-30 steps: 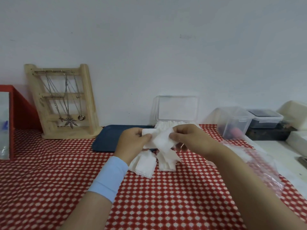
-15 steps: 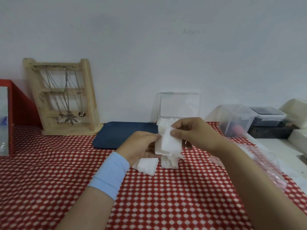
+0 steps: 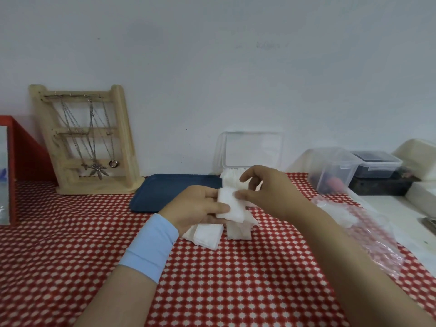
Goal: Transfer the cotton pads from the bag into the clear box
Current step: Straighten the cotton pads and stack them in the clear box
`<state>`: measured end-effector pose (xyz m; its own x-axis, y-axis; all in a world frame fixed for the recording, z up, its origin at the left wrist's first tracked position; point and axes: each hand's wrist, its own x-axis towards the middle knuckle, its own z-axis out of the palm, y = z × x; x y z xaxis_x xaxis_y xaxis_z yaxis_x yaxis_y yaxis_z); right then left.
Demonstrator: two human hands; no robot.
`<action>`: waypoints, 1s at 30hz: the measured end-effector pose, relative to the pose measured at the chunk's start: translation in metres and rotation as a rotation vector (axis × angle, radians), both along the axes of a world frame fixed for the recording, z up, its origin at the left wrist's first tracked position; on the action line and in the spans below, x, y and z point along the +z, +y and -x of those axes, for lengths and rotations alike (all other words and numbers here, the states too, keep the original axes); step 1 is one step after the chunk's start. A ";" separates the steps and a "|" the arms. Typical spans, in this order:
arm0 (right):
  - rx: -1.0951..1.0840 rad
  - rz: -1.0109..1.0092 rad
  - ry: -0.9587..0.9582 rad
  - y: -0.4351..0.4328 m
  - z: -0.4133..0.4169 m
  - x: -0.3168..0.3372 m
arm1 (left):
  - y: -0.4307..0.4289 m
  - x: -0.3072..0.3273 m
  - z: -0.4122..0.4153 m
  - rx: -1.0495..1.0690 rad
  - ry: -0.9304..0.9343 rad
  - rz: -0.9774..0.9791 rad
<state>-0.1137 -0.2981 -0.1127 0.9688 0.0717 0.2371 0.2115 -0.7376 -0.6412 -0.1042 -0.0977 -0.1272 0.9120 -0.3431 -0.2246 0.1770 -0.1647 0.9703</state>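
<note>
Head view is showing both hands meeting over a table (image 3: pixel 70 267) covered in a red and white patterned cloth. The left hand (image 3: pixel 195 208), with a light blue wristband (image 3: pixel 151 249) on its forearm, is gripping a small stack of white cotton pads (image 3: pixel 230 207), thumb lying across the top. The right hand (image 3: pixel 271 192) is pinching the upper edge of the same stack between thumb and fingertip, its other fingers curling loosely above. More cotton pads are lying in two loose piles (image 3: pixel 207 234) on the cloth just below the hands. Behind the hands, the clear box (image 3: pixel 253 149) is standing against the wall with its lid raised, white pads showing at its mouth; the right hand is partly blocking it. A dark blue tray (image 3: pixel 169 192) is lying just left of the box. The crumpled clear bag (image 3: pixel 368 232) is resting on the table by the right forearm. A wooden rack (image 3: pixel 89 140) hung with necklaces is leaning against the wall at the left, and plastic containers (image 3: pixel 335 168) are sitting at the right.
</note>
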 end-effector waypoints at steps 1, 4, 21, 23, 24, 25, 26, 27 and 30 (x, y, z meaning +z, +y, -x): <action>-0.001 0.040 -0.005 -0.004 0.000 0.001 | 0.004 -0.001 -0.003 0.048 -0.019 -0.003; 0.124 0.211 0.142 -0.016 0.001 0.004 | 0.014 -0.004 -0.012 0.179 -0.044 0.068; 0.063 -0.440 0.165 -0.016 0.004 0.014 | 0.004 -0.014 -0.014 0.406 -0.076 0.162; 0.113 -0.588 0.209 -0.009 0.007 0.015 | 0.001 -0.013 -0.011 0.384 -0.055 0.183; 0.115 -0.599 0.218 -0.004 0.007 0.013 | -0.001 -0.012 -0.009 0.356 -0.041 0.202; 0.107 -0.576 0.223 0.001 0.007 0.010 | -0.003 -0.011 -0.007 0.321 -0.030 0.218; 0.099 -0.541 0.222 0.005 0.007 0.007 | -0.005 -0.010 -0.005 0.288 -0.021 0.227; 0.097 -0.510 0.220 0.008 0.006 0.004 | -0.007 -0.009 -0.004 0.266 -0.012 0.231; 0.102 -0.428 0.213 0.004 0.006 0.005 | -0.006 -0.008 -0.005 0.267 0.002 0.229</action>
